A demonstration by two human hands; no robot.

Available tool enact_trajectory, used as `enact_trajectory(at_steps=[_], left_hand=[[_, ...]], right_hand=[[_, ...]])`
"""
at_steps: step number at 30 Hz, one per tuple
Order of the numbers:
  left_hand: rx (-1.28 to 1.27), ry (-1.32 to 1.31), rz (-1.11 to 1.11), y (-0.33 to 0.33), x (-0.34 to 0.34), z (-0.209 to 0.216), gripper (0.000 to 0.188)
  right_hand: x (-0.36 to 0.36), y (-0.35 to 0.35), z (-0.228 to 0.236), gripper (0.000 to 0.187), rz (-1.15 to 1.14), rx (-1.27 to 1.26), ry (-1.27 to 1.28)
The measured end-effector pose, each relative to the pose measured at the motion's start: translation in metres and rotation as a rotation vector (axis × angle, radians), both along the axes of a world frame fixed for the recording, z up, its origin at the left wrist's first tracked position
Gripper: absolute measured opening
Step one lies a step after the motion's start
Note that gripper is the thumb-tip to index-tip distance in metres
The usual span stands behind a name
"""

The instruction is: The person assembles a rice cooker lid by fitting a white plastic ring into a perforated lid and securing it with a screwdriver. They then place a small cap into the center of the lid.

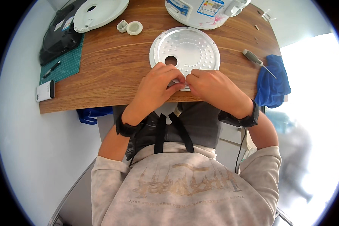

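A round silver metal lid plate [188, 43], dimpled and with one dark round hole, lies flat on the wooden table in front of me. Over its near left edge, below the hole, is my left hand [160, 83], its fingers curled and the thumb and fingertips pressed together. Beside it my right hand [205, 83] pinches at the plate's near edge, so that the fingertips of both hands almost meet. Whatever sits between the fingers is too small or too hidden to make out. Both wrists wear black bands.
Behind the plate stands a white appliance body [199, 15]. To the right lie a screwdriver [252, 57] and a blue cloth [273, 84]. At left are a white round cover [100, 15], small white caps [134, 28], a black case [64, 34], a green cutting mat [69, 62] and a white power bank [45, 91].
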State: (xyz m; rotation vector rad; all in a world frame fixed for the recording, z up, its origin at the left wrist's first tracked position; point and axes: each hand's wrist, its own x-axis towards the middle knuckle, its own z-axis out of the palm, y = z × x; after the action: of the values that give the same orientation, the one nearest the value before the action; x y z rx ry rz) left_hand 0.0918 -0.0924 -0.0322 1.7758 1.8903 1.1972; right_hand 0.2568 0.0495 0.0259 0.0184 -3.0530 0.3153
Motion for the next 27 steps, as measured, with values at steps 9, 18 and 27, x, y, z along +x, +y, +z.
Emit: enact_trajectory(at_steps=[9,18,27], left_hand=[[0.019,0.2,0.112,-0.015,0.01,0.001,0.008],[0.079,0.315,0.166,-0.022,0.005,0.002,0.007],[0.026,0.329,0.225,-0.03,-0.001,0.003,0.011]], right_hand=[[0.022,0.025,-0.003,0.016,-0.126,0.094,0.057],[0.088,0.157,-0.011,0.035,-0.802,0.323,0.032],[0.095,0.144,-0.001,0.037,-0.875,0.287,-0.147]])
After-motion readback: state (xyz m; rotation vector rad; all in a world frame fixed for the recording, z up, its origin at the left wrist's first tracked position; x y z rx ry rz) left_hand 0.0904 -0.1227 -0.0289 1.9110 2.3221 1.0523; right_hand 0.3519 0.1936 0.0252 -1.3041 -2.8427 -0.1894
